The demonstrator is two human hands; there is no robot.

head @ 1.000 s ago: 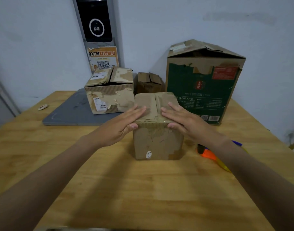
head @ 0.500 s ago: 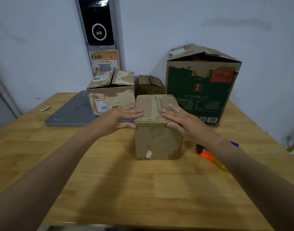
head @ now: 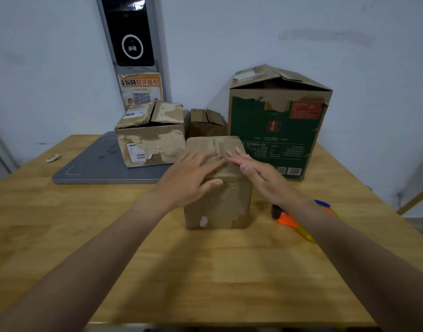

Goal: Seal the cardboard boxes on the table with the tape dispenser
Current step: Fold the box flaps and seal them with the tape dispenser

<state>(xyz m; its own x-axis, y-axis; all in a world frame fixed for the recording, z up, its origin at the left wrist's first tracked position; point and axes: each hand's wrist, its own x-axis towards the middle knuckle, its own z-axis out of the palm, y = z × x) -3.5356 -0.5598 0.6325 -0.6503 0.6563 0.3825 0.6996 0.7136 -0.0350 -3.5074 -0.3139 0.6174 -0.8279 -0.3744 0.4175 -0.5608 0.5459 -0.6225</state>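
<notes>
Head cam: left hand (head: 191, 178) and right hand (head: 258, 178) lie flat, fingers straight, across the top flaps of the small box (head: 217, 207) on the desk (head: 205, 271). The tape dispenser (head: 286, 218) sits just to its right, half behind the forearm. Reach for it and those flaps could spring open.

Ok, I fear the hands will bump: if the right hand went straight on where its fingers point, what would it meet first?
Probably the left hand, whose fingertips lie just ahead of the right hand over the top of the box. Blur hides whether they touch.
</notes>
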